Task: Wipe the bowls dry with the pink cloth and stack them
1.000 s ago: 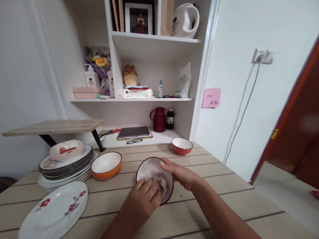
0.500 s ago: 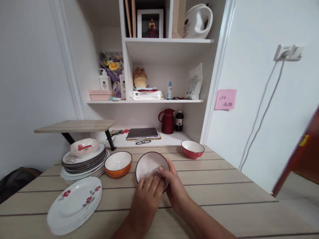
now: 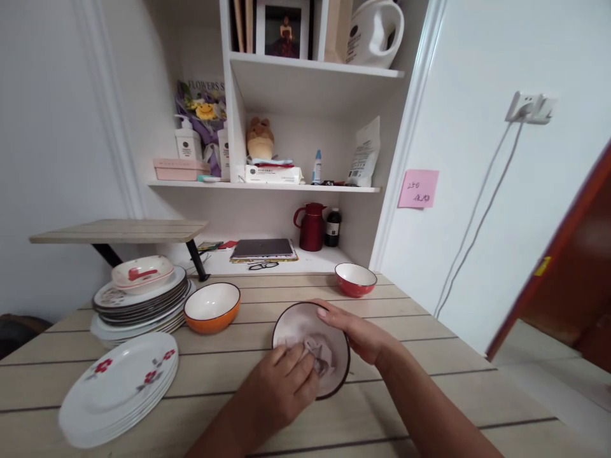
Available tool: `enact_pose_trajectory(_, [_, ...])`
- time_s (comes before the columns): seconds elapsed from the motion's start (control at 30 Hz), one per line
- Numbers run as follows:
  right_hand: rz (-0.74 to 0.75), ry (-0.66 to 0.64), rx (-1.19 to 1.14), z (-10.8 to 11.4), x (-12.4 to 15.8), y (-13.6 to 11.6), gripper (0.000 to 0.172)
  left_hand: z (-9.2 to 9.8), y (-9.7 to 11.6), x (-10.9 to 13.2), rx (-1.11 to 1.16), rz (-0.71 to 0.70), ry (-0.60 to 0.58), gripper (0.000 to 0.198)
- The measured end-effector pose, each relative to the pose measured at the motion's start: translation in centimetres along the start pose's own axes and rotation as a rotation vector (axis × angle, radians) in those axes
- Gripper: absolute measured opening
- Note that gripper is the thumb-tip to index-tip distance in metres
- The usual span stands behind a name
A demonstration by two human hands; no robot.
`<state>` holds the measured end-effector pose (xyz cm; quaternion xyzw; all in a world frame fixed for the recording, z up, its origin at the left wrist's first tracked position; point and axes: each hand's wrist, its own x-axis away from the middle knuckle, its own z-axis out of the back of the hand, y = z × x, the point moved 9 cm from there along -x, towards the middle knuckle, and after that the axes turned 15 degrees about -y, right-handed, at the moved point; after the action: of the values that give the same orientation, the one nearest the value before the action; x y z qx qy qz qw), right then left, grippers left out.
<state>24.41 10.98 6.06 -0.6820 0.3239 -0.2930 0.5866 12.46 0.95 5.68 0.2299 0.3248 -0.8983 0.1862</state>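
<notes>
bowl (image 3: 298,321) holds cloth (image 3: 319,353), left hand (image 3: 281,388) pressing.

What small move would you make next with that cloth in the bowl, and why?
Probably sweep the cloth toward the far side of the dark-rimmed bowl. The left hand presses it against the near part only, the far inner surface lies bare, and the right hand steadies the rim.
</notes>
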Motion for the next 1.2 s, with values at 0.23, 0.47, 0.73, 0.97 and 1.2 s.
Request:
enact_pose_trajectory(0.23, [0.329, 0.037, -0.327, -3.3, -1.6, -0.4, 0.087, 0.3, -1.6, 0.4, -0.049, 0.228, 0.054, 0.025])
enact_pose_trajectory(0.47, [0.419, 0.138, -0.455, -6.0, -4.1, 3.2, 0.088, 0.5, -3.6, 0.9, -0.055, 0.439, 0.054, 0.038])
enact_pose_trajectory(0.73, [0.252, 0.203, -0.171, -4.3, -3.6, 2.6, 0.049, -0.9, -3.1, 0.6, -0.048, 0.374, -0.032, 0.043])
enact_pose_trajectory(0.97, [-0.059, 0.133, 0.103, -0.6, -1.5, 1.4, 0.051, -3.2, -3.6, 0.3, -0.039, 0.334, -0.140, 0.025])
enact_pose_trajectory(1.2, [0.067, 0.137, -0.318, -3.3, -4.1, 5.1, 0.053, -1.2, -6.7, 2.3, 0.008, 0.507, -0.130, 0.037])
